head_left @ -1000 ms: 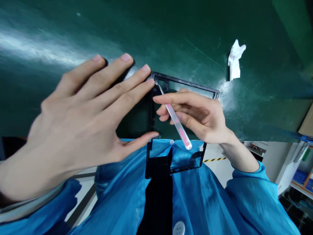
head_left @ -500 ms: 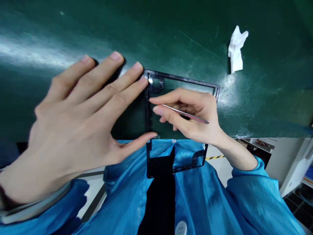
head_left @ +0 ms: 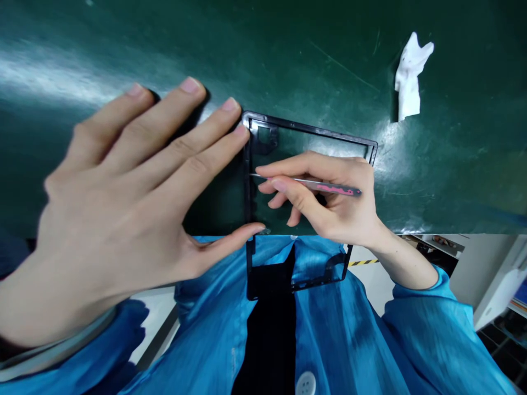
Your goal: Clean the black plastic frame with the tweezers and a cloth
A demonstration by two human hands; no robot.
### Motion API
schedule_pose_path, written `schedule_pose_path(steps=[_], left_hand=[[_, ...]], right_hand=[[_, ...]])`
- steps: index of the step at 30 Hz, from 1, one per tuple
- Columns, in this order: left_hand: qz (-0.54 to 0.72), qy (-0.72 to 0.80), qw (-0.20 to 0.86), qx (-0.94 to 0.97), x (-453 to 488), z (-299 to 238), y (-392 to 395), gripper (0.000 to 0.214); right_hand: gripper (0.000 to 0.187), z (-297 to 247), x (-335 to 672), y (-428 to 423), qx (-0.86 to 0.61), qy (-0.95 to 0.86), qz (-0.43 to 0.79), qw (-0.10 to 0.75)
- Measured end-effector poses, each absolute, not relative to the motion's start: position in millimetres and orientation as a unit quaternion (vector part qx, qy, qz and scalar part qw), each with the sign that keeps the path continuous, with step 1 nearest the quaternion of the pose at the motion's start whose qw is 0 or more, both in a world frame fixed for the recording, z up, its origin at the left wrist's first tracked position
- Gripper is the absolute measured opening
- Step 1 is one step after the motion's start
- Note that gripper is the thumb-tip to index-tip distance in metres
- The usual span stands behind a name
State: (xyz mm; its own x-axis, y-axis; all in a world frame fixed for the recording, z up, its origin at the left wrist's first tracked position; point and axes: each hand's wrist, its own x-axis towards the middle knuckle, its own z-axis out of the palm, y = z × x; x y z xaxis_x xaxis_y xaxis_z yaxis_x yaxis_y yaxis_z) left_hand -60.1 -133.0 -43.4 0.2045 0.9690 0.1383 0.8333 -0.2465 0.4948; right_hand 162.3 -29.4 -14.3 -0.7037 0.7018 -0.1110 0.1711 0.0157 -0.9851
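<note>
A thin black rectangular frame [head_left: 313, 126] lies partly on the green table, its near end jutting past the edge over my lap. My left hand [head_left: 135, 186] is spread open, with a fingertip against the frame's upper left corner and the thumb on its left side. Between thumb and fingers, my right hand [head_left: 329, 192] pinches a pair of slim metal tweezers [head_left: 337, 188] with pink marks on the handle. The tip of the tweezers meets the left bar of the frame. Whether the tip grips anything is too small to tell.
A crumpled white piece of paper or cloth [head_left: 409, 82] lies on the green tabletop [head_left: 288, 49] at the far right. The table's front edge runs just below my hands. Beyond it at the right stand a shelf and a white cabinet panel [head_left: 489, 280].
My right hand has shifted slightly right and rolled the tweezers, so the handle's pink marks and more of the tip show. My left hand stays against the frame. The view has moved a little.
</note>
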Motion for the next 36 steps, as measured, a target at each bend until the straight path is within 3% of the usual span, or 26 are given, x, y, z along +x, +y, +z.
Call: schedule_pose_path(steps=[36], left_hand=[[0.216,0.575,0.150,0.774,-61.6,-46.8,-134.0,0.085]], right_hand=[[0.017,-9.6,164.0,-30.1,-0.321,-0.718,0.596,0.162]])
